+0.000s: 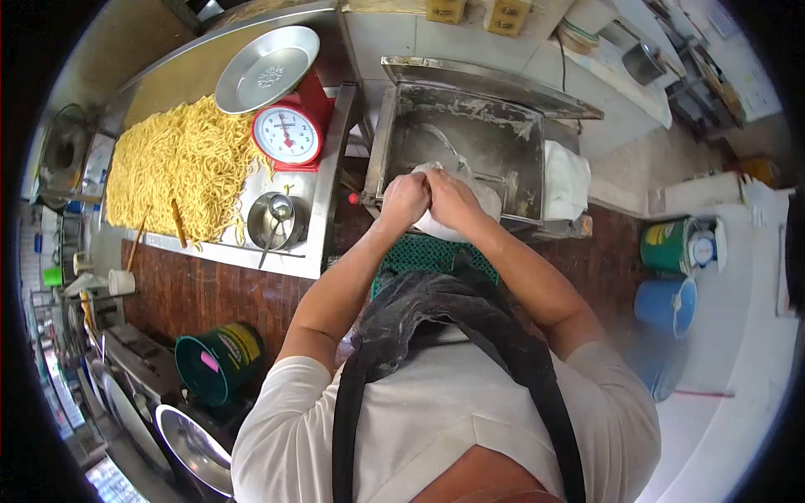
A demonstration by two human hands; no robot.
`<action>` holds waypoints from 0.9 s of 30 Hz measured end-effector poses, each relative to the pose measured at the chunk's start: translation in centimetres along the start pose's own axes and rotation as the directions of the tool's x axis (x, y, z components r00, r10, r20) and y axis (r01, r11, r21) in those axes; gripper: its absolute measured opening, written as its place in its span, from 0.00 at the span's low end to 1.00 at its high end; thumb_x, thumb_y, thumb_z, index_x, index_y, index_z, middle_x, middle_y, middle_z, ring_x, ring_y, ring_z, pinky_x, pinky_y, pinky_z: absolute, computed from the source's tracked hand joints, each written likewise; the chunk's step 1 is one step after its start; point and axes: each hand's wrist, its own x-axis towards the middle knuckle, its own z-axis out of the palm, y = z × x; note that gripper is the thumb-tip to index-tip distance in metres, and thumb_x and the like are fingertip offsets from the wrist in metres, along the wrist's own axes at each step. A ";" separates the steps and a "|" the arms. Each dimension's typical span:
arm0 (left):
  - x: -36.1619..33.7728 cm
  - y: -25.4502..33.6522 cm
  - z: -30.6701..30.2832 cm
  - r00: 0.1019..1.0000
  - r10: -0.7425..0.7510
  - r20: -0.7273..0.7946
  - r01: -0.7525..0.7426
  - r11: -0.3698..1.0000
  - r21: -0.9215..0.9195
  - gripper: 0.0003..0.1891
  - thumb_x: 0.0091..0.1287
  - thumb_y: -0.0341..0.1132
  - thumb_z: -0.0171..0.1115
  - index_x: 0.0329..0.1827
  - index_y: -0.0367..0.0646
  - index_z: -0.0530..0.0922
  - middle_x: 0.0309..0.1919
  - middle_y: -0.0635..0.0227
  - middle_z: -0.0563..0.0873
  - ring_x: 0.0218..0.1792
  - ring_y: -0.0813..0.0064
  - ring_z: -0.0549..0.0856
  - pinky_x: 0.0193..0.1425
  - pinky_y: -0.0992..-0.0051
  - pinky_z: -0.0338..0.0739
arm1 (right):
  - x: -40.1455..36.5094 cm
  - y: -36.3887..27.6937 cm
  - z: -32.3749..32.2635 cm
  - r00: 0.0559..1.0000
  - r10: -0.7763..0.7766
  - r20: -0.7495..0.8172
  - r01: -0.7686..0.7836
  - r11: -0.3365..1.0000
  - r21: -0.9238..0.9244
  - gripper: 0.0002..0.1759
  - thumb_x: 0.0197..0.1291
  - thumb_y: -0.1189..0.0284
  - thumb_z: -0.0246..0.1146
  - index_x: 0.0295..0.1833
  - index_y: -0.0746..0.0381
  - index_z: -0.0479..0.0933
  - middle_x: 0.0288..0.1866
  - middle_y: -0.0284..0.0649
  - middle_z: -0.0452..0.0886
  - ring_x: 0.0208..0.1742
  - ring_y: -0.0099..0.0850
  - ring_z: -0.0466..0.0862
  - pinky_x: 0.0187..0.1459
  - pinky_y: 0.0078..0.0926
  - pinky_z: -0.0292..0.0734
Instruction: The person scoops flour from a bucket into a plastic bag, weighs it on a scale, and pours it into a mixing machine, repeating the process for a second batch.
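Note:
Both of my hands are together at the near edge of a metal mixing tub (470, 126) with its lid raised. My left hand (406, 201) is closed on the gathered top of a white bag (486, 197). Beside it, almost touching, my right hand (451, 198) also grips the bag's top. Most of the bag hangs below and behind my hands, and its contents are hidden. Inside the tub a curved metal mixing blade (440, 138) shows, and pale residue coats the walls.
A steel table (314, 243) at left bears a heap of yellow noodles (180, 163), a red dial scale (288, 134) with a pan, and a metal bowl (275, 222). A white cloth (567, 180) hangs over the tub's right edge. Buckets (665, 306) stand at right; a green bucket (201, 369) is lower left.

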 end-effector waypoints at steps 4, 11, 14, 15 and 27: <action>0.1 0.3 -0.3 0.998 -0.022 0.061 0.032 0.984 -0.175 0.15 0.70 0.37 0.53 0.34 0.35 0.82 0.31 0.43 0.85 0.38 0.42 0.85 0.47 0.49 0.77 | 0.2 1.1 -0.3 0.986 0.124 -0.115 -0.129 0.991 -0.039 0.12 0.54 0.76 0.66 0.45 0.66 0.78 0.45 0.55 0.83 0.48 0.56 0.82 0.48 0.52 0.77; -5.5 -11.5 8.4 0.759 -0.366 0.538 0.530 0.828 -0.183 0.16 0.75 0.43 0.52 0.43 0.39 0.80 0.36 0.59 0.85 0.33 0.65 0.85 0.41 0.64 0.81 | 0.8 4.4 -2.3 0.946 0.223 -0.236 -0.214 0.975 0.064 0.12 0.57 0.68 0.69 0.42 0.63 0.80 0.44 0.53 0.84 0.49 0.55 0.82 0.51 0.50 0.76; -9.2 -9.2 10.3 0.539 -0.319 0.779 0.842 0.204 -0.499 0.20 0.77 0.45 0.55 0.63 0.40 0.73 0.60 0.59 0.77 0.54 0.59 0.81 0.54 0.57 0.78 | 1.4 4.9 -3.6 0.944 0.232 -0.234 -0.206 0.970 0.130 0.12 0.57 0.68 0.70 0.41 0.63 0.79 0.43 0.54 0.84 0.49 0.55 0.82 0.50 0.49 0.76; -9.2 -8.6 11.3 0.549 -0.318 0.773 0.836 0.211 -0.507 0.20 0.77 0.45 0.55 0.63 0.40 0.73 0.60 0.59 0.77 0.54 0.59 0.81 0.54 0.57 0.78 | 1.4 5.2 -4.2 0.943 0.241 -0.228 -0.208 0.965 0.159 0.12 0.57 0.69 0.70 0.41 0.64 0.79 0.43 0.54 0.84 0.48 0.55 0.82 0.49 0.49 0.76; -7.1 -3.5 17.4 0.747 -0.507 0.430 0.558 0.126 -0.820 0.14 0.75 0.44 0.61 0.54 0.44 0.77 0.39 0.70 0.83 0.39 0.71 0.82 0.49 0.64 0.77 | -0.4 15.6 -10.6 0.911 0.343 -0.229 -0.238 0.891 0.387 0.16 0.57 0.64 0.71 0.43 0.65 0.81 0.42 0.54 0.85 0.46 0.53 0.85 0.48 0.46 0.77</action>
